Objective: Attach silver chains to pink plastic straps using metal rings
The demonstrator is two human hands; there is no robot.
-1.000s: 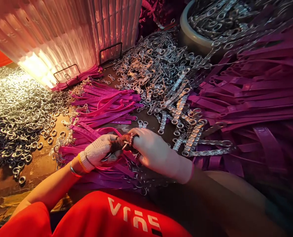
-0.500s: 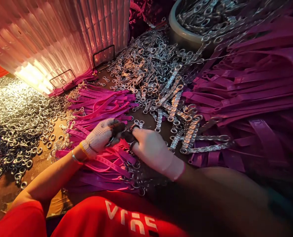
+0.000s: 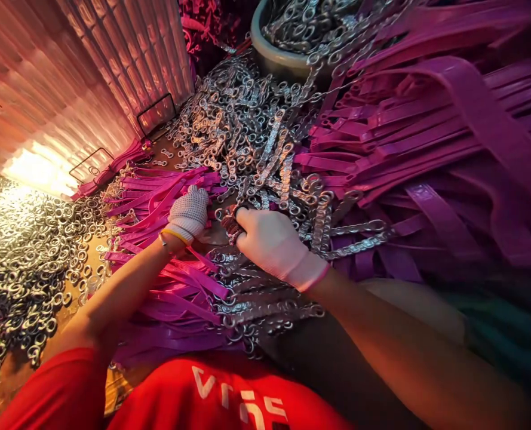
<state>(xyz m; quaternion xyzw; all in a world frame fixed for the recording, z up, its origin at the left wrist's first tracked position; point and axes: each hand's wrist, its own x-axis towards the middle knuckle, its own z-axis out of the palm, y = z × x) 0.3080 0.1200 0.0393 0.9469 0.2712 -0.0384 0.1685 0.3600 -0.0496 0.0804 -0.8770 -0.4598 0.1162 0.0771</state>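
My left hand [image 3: 188, 214], in a white dotted knit glove with a yellow cuff edge, is closed over the pink straps [image 3: 157, 191]. Its fingers are turned away, so whatever they hold is hidden. A short gap to the right, my right hand [image 3: 269, 242], in a white glove with dark, worn fingertips, is pinched shut. A small metal link [image 3: 219, 214] with a ringed end pokes out at its fingertips. Below that hand lie several twisted metal chains [image 3: 265, 310], running out beside the lower pink straps [image 3: 175, 298].
Loose metal rings [image 3: 23, 251] are heaped at the left. Behind my hands spreads a pile of metal links [image 3: 229, 113], with a grey tub [image 3: 265, 54] of chains beyond. Purple straps [image 3: 408, 131] are stacked at the right. A ribbed translucent panel [image 3: 90, 77] stands back left.
My hands were together at the fingertips and are now apart. My left hand has turned its back up and moved off over the straps. The whole view has shifted.
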